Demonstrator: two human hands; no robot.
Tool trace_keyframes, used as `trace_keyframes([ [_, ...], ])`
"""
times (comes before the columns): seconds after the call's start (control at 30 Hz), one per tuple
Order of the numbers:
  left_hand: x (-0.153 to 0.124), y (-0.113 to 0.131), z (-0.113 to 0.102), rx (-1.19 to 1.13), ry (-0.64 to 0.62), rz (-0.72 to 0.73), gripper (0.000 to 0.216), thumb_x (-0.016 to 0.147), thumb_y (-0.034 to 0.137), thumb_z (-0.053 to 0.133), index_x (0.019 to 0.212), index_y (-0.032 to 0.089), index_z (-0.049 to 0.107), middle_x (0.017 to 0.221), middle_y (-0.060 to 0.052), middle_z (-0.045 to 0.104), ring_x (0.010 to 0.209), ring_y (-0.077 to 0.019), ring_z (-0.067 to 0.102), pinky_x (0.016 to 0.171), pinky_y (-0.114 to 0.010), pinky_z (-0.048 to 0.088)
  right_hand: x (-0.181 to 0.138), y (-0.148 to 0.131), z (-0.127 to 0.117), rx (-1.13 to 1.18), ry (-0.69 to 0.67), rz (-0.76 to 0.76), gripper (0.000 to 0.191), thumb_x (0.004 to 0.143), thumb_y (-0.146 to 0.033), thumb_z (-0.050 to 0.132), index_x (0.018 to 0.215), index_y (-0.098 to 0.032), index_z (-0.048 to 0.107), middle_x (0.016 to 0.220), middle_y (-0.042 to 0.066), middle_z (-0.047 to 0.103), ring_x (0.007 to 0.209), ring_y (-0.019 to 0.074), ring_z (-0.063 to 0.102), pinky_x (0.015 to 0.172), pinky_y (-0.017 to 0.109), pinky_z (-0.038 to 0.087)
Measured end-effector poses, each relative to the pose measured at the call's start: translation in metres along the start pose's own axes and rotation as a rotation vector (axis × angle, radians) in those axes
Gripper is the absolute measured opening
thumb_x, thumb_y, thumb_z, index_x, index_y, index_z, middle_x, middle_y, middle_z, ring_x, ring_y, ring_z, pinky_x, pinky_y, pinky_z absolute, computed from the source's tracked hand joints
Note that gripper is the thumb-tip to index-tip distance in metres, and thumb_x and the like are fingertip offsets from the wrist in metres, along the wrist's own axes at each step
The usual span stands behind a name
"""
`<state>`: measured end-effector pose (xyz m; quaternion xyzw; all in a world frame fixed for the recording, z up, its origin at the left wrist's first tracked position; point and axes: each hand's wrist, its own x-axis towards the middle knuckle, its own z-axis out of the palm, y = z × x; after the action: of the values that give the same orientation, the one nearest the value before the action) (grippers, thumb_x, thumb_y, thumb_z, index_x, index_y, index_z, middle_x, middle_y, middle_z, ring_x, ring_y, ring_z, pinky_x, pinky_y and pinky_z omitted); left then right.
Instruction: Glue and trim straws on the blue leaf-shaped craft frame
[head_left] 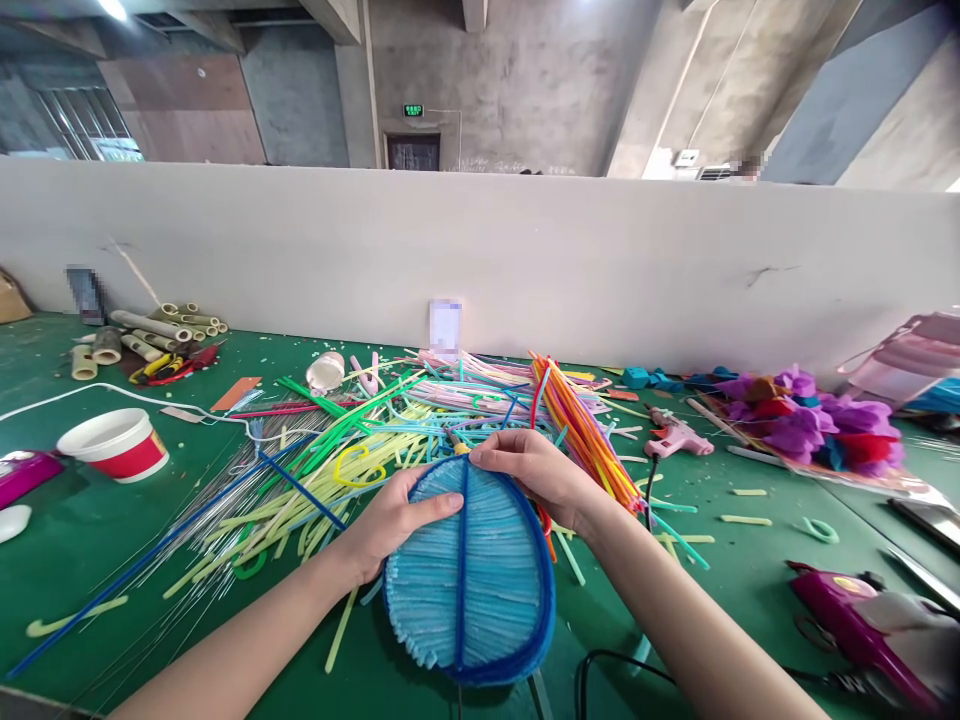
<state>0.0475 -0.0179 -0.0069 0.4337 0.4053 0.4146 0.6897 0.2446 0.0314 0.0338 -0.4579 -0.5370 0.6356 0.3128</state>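
Note:
A leaf-shaped piece made of light blue pipe cleaners [499,570], with a dark blue rim and centre rib, is held up in front of me. My left hand [401,515] grips its left edge, thumb lying on the front face and the fingers hidden behind. At the top end of the rib, my right hand [529,465] pinches the piece between thumb and fingers. Part of the lower left edge shows bare light blue tips without the dark rim. Behind the leaf, heaped pipe cleaners [360,440] in green, yellow and pink spread over the green table.
An orange and purple pipe cleaner bundle [585,430] lies beyond my right hand, near a pink glue gun [679,435]. At left stand a paper cup [116,445] and bamboo pieces [154,335]. A magenta tool [862,625] with a black cord sits front right. A white partition [322,245] closes the back.

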Motion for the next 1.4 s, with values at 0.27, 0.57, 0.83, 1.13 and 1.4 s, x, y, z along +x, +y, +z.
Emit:
trace_keyframes([
  [0.27,0.0025,-0.0023,-0.0021,0.007,0.017,0.005,0.043,0.072,0.033,0.082,0.111,0.018,0.070,0.104,-0.008,0.075,0.088,-0.0231,0.069,0.081,-0.034,0.053,0.0036,0.0041,0.0012,0.007,-0.005,-0.001,0.046,0.056,-0.052,0.086,0.072,-0.016,0.062,0.069,-0.002,0.061,0.061,0.0105,0.052,0.055,0.024,0.038],
  [0.57,0.0013,-0.0024,-0.0014,0.003,0.031,-0.007,0.043,0.071,0.034,0.082,0.110,0.019,0.071,0.102,-0.006,0.075,0.086,-0.0217,0.069,0.080,-0.033,0.053,0.0042,0.0047,0.0009,0.010,-0.018,-0.004,0.045,0.057,-0.051,0.086,0.072,-0.016,0.061,0.070,-0.001,0.061,0.061,0.0108,0.052,0.055,0.025,0.039],
  [0.83,0.0049,-0.0032,-0.0022,0.006,0.063,-0.025,0.043,0.070,0.037,0.083,0.106,0.016,0.071,0.096,-0.007,0.075,0.080,-0.0210,0.069,0.076,-0.032,0.053,0.0038,0.0031,0.0054,0.033,-0.021,0.008,0.048,0.052,-0.051,0.089,0.070,-0.015,0.062,0.066,-0.002,0.061,0.060,0.0101,0.052,0.055,0.023,0.040],
  [1.13,0.0032,0.0039,-0.0043,0.064,0.137,0.002,0.042,0.069,0.040,0.083,0.102,0.017,0.070,0.096,-0.007,0.075,0.083,-0.0229,0.069,0.077,-0.033,0.054,0.0026,0.0046,0.0008,0.083,-0.030,0.043,0.048,0.074,-0.061,0.073,0.090,-0.017,0.074,0.084,0.004,0.073,0.068,0.0120,0.061,0.059,0.022,0.046],
  [1.4,0.0016,0.0062,-0.0030,0.093,0.144,0.015,0.041,0.070,0.041,0.082,0.102,0.018,0.069,0.095,-0.005,0.075,0.082,-0.0214,0.069,0.074,-0.030,0.054,0.0027,0.0053,0.0040,0.236,-0.059,0.098,0.032,0.064,-0.038,0.087,0.084,-0.016,0.075,0.082,0.003,0.074,0.072,0.0135,0.066,0.067,0.025,0.052],
])
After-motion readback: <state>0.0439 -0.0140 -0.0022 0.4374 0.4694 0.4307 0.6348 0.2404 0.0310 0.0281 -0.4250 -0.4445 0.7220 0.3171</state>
